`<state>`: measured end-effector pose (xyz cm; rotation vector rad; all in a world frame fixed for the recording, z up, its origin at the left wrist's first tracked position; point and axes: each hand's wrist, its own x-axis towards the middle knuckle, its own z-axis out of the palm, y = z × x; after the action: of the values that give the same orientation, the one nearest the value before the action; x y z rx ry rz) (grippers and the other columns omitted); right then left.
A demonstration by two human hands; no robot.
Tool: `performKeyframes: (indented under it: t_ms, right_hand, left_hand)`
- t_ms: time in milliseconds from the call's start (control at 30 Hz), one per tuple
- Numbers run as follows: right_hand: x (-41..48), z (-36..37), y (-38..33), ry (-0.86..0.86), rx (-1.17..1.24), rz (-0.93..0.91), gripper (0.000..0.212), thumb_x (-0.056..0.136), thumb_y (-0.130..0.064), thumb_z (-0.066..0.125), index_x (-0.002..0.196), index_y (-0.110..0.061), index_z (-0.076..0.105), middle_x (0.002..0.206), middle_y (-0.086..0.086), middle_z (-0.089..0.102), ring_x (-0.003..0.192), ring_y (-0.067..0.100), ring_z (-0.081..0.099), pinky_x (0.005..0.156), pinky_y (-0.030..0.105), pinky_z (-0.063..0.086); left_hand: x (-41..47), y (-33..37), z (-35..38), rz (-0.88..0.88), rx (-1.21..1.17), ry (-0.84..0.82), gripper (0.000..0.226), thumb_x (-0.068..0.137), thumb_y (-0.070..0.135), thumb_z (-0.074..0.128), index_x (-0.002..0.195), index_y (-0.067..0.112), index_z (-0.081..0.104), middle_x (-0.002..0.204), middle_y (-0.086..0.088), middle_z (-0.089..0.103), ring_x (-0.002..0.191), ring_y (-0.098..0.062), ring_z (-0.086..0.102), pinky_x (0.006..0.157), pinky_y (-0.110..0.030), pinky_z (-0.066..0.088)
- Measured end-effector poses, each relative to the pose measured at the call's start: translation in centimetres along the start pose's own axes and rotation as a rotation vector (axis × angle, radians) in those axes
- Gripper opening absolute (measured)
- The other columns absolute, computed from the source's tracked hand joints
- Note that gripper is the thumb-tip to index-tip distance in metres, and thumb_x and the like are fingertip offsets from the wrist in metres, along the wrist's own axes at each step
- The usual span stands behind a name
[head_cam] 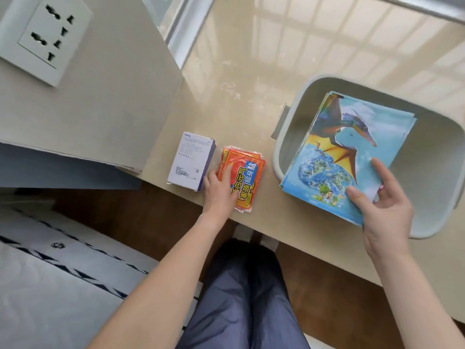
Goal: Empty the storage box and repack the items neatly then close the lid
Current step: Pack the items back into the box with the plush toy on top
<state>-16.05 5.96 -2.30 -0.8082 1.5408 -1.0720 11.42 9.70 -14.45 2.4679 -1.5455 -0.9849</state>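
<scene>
At the counter's [239,102] near edge, your left hand [219,190] rests with fingers laid flat on a stack of red packets [247,177], pressing rather than grasping. A white carton [191,159] lies just beside the packets, toward the left. Your right hand [385,205] grips the near corner of a stack of dinosaur picture sheets [352,147], thumb on top. The sheets sit tilted in the open grey storage box [432,147], their near end overhanging its rim. The box stands at the counter's right end, near the front edge.
</scene>
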Motion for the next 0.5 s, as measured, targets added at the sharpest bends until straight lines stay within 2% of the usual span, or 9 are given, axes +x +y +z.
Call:
performKeyframes:
  t_ms: [133, 267, 400, 433, 500]
  right_hand:
    - [0.2, -0.1, 0.1, -0.007, 0.015, 0.004, 0.061, 0.084, 0.012, 0.066, 0.134, -0.023, 0.058, 0.119, -0.009, 0.069, 0.108, 0.009, 0.067, 0.086, 0.023, 0.056]
    - [0.2, -0.1, 0.0, -0.016, 0.018, 0.006, 0.063, 0.084, 0.013, 0.066, 0.138, -0.018, 0.055, 0.127, -0.002, 0.065, 0.109, 0.007, 0.066, 0.085, 0.021, 0.055]
    - [0.2, 0.0, 0.0, -0.028, 0.019, 0.007, 0.063, 0.084, 0.014, 0.065, 0.138, -0.017, 0.055, 0.126, -0.003, 0.065, 0.109, 0.006, 0.066, 0.083, 0.020, 0.055]
    - [0.2, 0.0, 0.0, -0.029, 0.016, 0.008, 0.063, 0.084, 0.014, 0.065, 0.138, -0.017, 0.055, 0.125, -0.004, 0.065, 0.108, 0.005, 0.066, 0.083, 0.019, 0.055]
    - [0.3, 0.0, 0.0, -0.034, 0.018, 0.011, 0.062, 0.084, 0.013, 0.065, 0.138, -0.017, 0.055, 0.125, -0.004, 0.066, 0.109, 0.007, 0.066, 0.083, 0.021, 0.056]
  left_hand:
    - [0.6, -0.1, -0.5, -0.041, -0.156, -0.004, 0.074, 0.083, 0.022, 0.076, 0.141, 0.036, 0.034, 0.137, -0.010, 0.035, 0.130, -0.027, 0.035, 0.106, -0.041, 0.044]
    - [1.0, 0.0, -0.8, -0.093, -0.244, -0.032, 0.076, 0.076, 0.022, 0.081, 0.128, 0.049, 0.033, 0.126, -0.006, 0.039, 0.117, -0.024, 0.050, 0.095, -0.040, 0.053]
    - [1.2, 0.3, -0.9, -0.078, -0.164, 0.016, 0.076, 0.073, 0.025, 0.083, 0.130, 0.044, 0.036, 0.122, -0.006, 0.041, 0.121, -0.024, 0.037, 0.102, -0.040, 0.041]
    - [1.1, 0.3, -1.0, -0.054, -0.139, 0.030, 0.075, 0.072, 0.026, 0.083, 0.129, 0.042, 0.038, 0.119, -0.005, 0.041, 0.119, -0.023, 0.035, 0.101, -0.037, 0.038]
    - [1.1, 0.4, -1.2, -0.038, -0.176, 0.016, 0.074, 0.071, 0.021, 0.084, 0.126, 0.043, 0.039, 0.117, -0.003, 0.038, 0.114, -0.021, 0.041, 0.093, -0.031, 0.042]
